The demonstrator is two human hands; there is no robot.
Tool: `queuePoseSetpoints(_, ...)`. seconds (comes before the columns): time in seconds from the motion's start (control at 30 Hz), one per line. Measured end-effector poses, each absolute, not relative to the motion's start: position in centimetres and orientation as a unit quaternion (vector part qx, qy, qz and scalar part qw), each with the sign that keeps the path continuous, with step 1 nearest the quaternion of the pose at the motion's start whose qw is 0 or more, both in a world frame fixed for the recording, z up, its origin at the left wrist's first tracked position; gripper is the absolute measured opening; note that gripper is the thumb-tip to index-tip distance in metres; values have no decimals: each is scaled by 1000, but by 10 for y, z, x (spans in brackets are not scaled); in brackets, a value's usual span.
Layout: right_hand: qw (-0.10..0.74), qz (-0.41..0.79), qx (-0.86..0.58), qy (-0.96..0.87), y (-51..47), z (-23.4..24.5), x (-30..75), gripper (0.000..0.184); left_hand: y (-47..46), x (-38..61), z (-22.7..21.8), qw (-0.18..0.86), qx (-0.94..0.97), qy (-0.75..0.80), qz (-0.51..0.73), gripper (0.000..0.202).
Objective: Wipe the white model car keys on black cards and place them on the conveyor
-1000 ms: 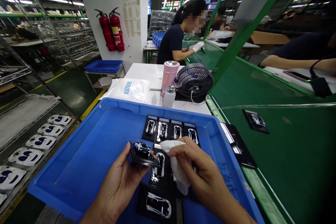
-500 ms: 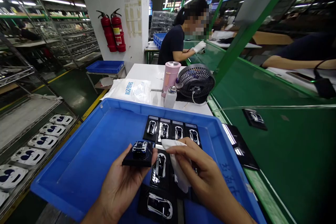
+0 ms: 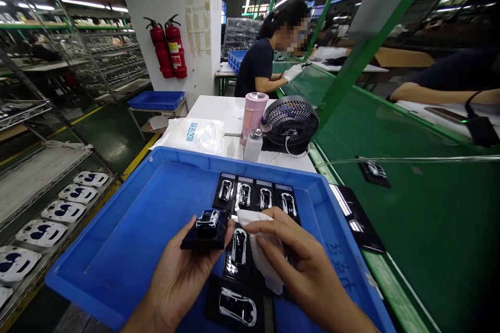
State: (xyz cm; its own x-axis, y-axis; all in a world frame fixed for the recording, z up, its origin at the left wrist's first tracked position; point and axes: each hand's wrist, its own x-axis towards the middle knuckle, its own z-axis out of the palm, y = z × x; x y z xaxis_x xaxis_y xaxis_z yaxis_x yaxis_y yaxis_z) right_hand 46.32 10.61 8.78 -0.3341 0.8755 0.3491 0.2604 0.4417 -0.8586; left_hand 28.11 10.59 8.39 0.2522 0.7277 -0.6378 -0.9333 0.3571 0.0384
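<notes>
My left hand [image 3: 175, 276] holds a black display base [image 3: 201, 239] flat on its fingers, with a white and blue model car [image 3: 207, 221] on top. My right hand [image 3: 302, 265] pinches a white wipe [image 3: 261, 252] just to the right of that base, apart from it. Both hands are over a blue plastic tray [image 3: 187, 155]. Inside it, a row of black plaques with white model cars [image 3: 255, 197] lies beyond my hands. Further plaques [image 3: 237, 252] lie under and between my hands, partly hidden.
A green conveyor belt [image 3: 410, 229] runs along the right of the tray, with black plaques on it. A co-worker [image 3: 255, 65] in white gloves sits beyond a small fan [image 3: 291, 122] and a pink bottle [image 3: 253, 117]. A metal rack [image 3: 42, 229] holding white pieces stands left.
My left hand has turned the black base from edge-on to flat, with the car now facing up. The wipe stays in my right hand, and the co-worker's gloved hands have shifted slightly.
</notes>
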Motion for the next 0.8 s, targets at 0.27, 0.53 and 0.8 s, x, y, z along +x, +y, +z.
queuePoseSetpoints(0.27,416,379,-435,-703,111,78,457,20,108,281,89,749,-36,356,557,44)
queuePoseSetpoints(0.53,462,332,-335,-751,92,91,451,34,102,279,83,699,79,389,594,47)
queuePoseSetpoints(0.8,336,328,-338,-816,87,79,438,40,90,283,89,649,154,392,633,53)
